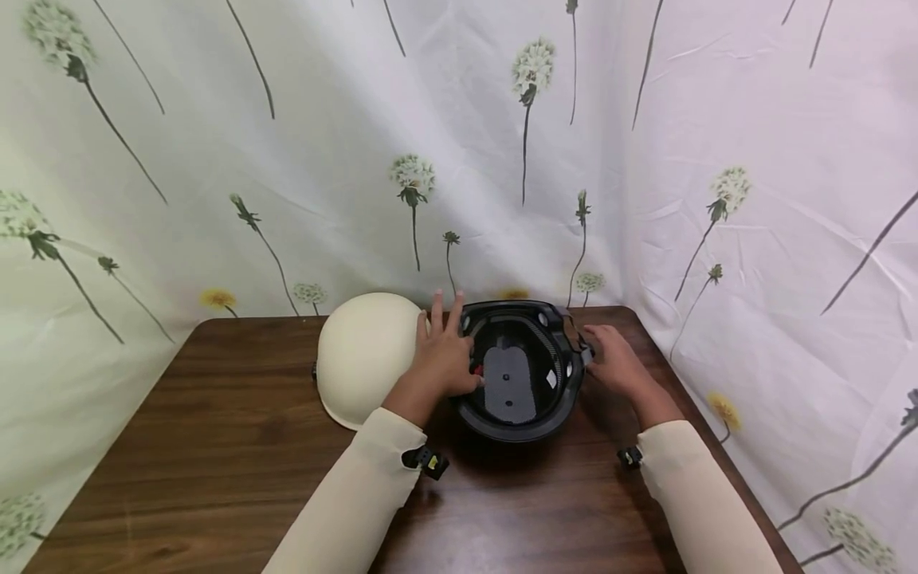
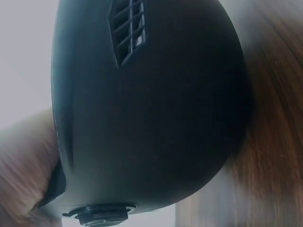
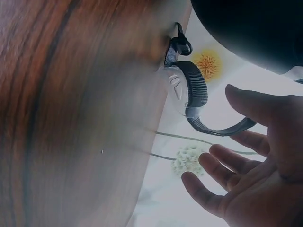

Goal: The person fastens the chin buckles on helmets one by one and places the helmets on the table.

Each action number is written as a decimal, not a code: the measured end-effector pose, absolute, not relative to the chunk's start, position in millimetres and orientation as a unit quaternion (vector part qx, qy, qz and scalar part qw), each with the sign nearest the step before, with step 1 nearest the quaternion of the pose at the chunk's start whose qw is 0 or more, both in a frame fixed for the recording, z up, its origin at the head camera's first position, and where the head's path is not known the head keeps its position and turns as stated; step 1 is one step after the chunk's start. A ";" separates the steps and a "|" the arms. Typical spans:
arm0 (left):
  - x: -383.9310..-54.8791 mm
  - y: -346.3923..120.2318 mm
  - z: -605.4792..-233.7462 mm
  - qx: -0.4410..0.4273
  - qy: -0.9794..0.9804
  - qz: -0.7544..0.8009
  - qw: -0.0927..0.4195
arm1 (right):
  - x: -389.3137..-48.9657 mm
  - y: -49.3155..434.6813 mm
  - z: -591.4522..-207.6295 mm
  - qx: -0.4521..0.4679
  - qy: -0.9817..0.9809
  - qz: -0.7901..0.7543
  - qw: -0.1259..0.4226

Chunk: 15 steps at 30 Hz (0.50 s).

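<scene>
A black helmet [image 1: 509, 426] lies upside down on the table, its padded inside facing up. My left hand [image 1: 443, 359] rests at its left rim, several fingers spread straight and the thumb over the inside. The left wrist view shows the helmet's smooth outer shell [image 2: 151, 113] with a vent, and part of the hand at its edge. Near the right rim, my right hand [image 1: 615, 359] has its fingers apart and loosely bent. A chin strap [image 3: 222, 130] with a ribbed pad [image 3: 196, 85] hangs by its thumb and index finger.
A cream helmet [image 1: 369, 359], dome up, stands just left of the black one, partly behind my left hand. The dark wooden table [image 1: 237, 446] ends at a flower-printed cloth [image 1: 323, 159] behind and on the right.
</scene>
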<state>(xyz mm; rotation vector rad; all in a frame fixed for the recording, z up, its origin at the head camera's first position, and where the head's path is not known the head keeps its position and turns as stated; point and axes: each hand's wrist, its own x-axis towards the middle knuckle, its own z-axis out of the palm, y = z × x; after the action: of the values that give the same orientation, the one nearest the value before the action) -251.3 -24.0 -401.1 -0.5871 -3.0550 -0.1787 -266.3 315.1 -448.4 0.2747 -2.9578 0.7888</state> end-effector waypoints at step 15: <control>-258.3 -25.0 -403.8 -0.186 -0.978 -0.094 0.022 | -271.7 319.8 -452.5 0.098 -0.956 0.265 0.077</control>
<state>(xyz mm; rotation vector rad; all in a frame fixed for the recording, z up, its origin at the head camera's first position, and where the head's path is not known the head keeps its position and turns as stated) -258.3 -25.0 -403.8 -0.5753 -3.0292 -0.2910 -271.7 319.8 -452.5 0.2934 -2.8653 0.7938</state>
